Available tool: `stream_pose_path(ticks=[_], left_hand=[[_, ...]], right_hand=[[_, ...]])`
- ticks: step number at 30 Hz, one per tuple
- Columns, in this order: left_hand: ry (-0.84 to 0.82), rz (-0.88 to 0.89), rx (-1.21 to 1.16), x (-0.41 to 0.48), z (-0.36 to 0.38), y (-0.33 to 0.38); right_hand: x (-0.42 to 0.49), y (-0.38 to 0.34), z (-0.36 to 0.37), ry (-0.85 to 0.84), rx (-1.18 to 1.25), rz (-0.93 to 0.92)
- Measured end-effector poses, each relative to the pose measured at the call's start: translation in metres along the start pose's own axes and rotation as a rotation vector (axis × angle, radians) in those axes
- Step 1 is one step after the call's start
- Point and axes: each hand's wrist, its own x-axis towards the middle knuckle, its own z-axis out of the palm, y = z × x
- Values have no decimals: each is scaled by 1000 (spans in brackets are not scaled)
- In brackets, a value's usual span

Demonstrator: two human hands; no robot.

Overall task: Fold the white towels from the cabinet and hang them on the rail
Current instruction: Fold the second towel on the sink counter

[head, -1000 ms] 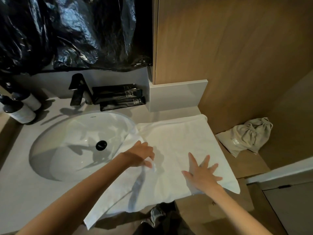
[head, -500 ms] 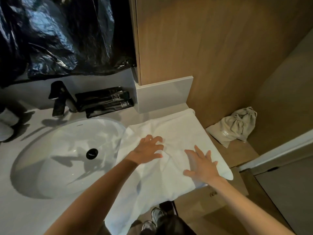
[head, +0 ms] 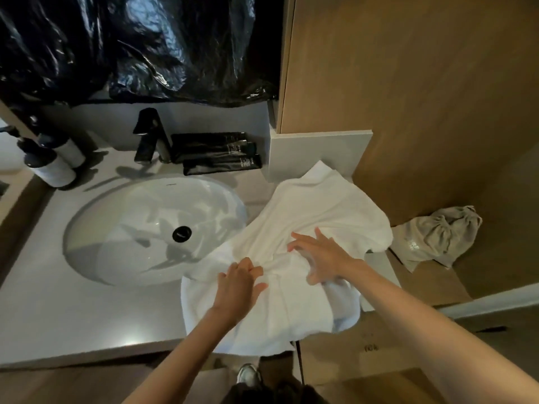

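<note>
Grey countertop [head: 73,316]: left hand [head: 237,282] and right hand [head: 323,258] lie open, pressing white towel [head: 320,205].

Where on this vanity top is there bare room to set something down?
Bare counter lies left of the towel, between the sink and the front edge. The back edge is crowded: faucet, black tubes, two bottles. The towel covers the right end.

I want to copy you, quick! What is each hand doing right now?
Left hand: open, pressing on the white towel.
Right hand: open, fingers spread on the towel.
</note>
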Motion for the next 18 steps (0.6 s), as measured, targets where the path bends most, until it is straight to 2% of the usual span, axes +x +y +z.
stream_pose_path(ticks=[4, 7, 12, 14, 16, 18], left_hand=[[7, -128, -43, -27, 4, 12], [1, -158, -148, -46, 11, 32], [-8, -138, -68, -57, 19, 100], [-1, -139, -74, -58, 21, 119], [179, -32, -87, -58, 23, 133], [246, 45, -104, -59, 22, 140]], right_hand=[[18, -18, -4, -43, -97, -159], [7, -16, 0, -9, -205, -248], [-47, 26, 4, 116, -306, -227], [-72, 48, 9, 248, -237, -250], [-98, 66, 17, 446, -47, -290], [-121, 78, 27, 449, 214, -247]])
